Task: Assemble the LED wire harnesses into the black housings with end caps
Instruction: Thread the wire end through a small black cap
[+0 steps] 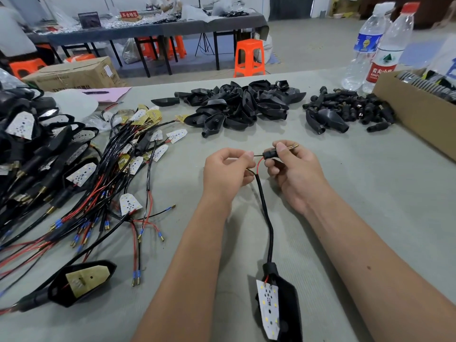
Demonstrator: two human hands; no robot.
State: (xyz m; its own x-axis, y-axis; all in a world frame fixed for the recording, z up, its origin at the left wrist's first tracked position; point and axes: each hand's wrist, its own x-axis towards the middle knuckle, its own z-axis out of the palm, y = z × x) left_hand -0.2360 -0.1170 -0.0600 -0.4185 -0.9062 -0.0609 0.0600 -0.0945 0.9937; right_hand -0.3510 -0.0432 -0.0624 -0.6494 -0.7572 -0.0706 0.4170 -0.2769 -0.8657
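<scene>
My left hand (228,166) fingers pinching red wire (259,164), right hand (293,166) fingers gripping end cap (269,154), housing (283,304) below both on bench (370,193)

Your left hand (228,166) pinches the red and black wires (256,166); your right hand (291,164) grips the black end cap (269,154). The sleeved cable (267,218) runs down to a black housing (290,307) holding a white LED board (269,309).

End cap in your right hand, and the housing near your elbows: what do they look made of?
End cap: looks like matte black moulded plastic or rubber, with a brass-coloured, shiny metal pin at its outer end. Housing: dark, dull black plastic by its look, a moulded shell; the white LED board lying in it seems a painted circuit board.
</scene>
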